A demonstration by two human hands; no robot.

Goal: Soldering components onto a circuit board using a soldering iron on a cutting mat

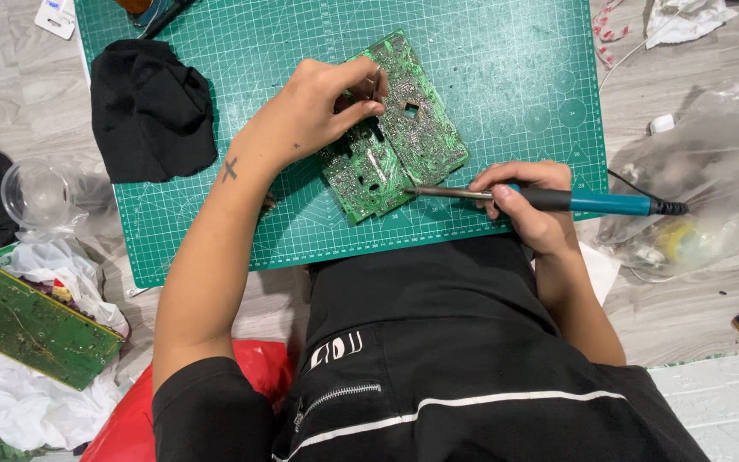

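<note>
Two hands on job. Left hand point(322, 107) pinches small part, fingers closed, atop green printed circuit board point(395, 128). Right hand point(528, 205) grips blue-black soldering iron point(558, 201), tip touching board edge. Green cutting mat point(506, 77) beneath; black cloth point(151, 107) beyond left wrist.

A green circuit board point(395, 128) lies solder-side up on the cutting mat, turned at a slant so its long edges run diagonally. Its face is crowded with silvery solder points and pale tracks, with a small square hole near the middle and an irregular cut-out on its left side. The soldering iron point(549, 199) lies nearly level to the right of the board, with a black grip, a teal handle and a black cord at its far end. Its thin metal tip touches the board's lower right edge.
</note>
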